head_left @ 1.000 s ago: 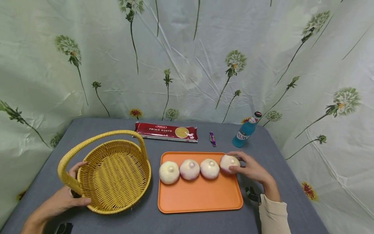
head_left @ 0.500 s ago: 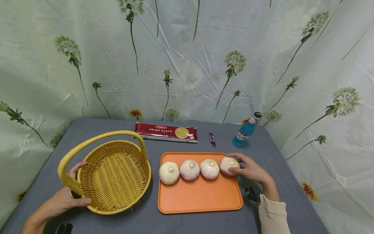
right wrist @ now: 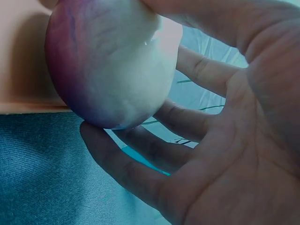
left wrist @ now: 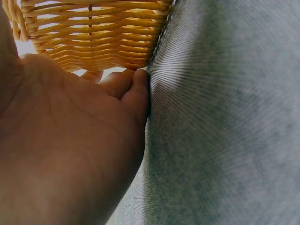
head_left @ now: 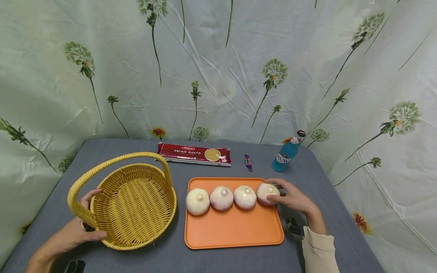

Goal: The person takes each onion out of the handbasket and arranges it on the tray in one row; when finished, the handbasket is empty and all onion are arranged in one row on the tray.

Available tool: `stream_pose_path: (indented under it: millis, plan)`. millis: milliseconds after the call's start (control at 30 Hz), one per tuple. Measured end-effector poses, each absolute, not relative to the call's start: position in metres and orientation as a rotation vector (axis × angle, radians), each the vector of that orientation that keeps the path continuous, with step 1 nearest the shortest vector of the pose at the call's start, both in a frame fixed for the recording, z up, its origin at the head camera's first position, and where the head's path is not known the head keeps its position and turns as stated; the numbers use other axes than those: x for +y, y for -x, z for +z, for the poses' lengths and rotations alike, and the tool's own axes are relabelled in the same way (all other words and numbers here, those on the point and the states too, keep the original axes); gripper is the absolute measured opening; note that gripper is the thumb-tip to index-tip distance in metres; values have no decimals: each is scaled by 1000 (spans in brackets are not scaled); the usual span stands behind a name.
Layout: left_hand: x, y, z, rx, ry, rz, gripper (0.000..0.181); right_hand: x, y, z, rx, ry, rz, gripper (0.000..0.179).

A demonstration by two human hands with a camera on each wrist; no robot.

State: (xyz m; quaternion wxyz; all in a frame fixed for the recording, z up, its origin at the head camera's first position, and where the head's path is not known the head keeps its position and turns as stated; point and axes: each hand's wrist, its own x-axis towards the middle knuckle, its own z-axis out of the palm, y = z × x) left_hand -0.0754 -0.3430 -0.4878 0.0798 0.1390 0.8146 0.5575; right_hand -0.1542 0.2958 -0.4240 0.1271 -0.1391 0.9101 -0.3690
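Observation:
At the left, my left hand [head_left: 69, 232] holds the side of a yellow wicker basket [head_left: 136, 206], thumb at the near rim and fingers at its outer side. In the left wrist view, the fingers lie against the low part of the woven wall [left wrist: 98, 40], close to the tablecloth. Across the table, my right hand [head_left: 296, 198] grips the rightmost white-and-purple turnip [head_left: 264, 192], which sits at the right end of a row on an orange tray [head_left: 235, 231]. The right wrist view shows thumb and fingers spread round this turnip [right wrist: 110, 65].
Several turnips make up the row; the leftmost turnip [head_left: 197, 202] is at the tray's left edge. Behind lie a red pasta packet [head_left: 194, 154] and a purple-wrapped candy [head_left: 248, 162]. A blue bottle [head_left: 286, 154] stands back right. Flowered fabric [head_left: 218, 76] hangs behind the grey table.
The rightmost turnip has tilted slightly under my right hand since a second ago, its purple side showing more. My left hand and the basket have stayed in place.

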Motion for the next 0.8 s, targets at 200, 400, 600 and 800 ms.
stream_pose_path:
  millis: [200, 400, 600, 800]
  plan:
    - [-343, 75, -489, 2448, -423, 1670, 111, 295, 155, -424, 2625, 405, -1062, 53]
    - [-343, 75, -489, 2434, -424, 1685, 112, 295, 155, -426, 2635, 430, -1055, 53]
    - [-343, 74, -489, 2435, -427, 1682, 110, 294, 155, -426, 2628, 428, -1058, 52]
    - [-342, 74, -489, 2458, -452, 1682, 107, 295, 155, -427, 2617, 412, -1068, 53]
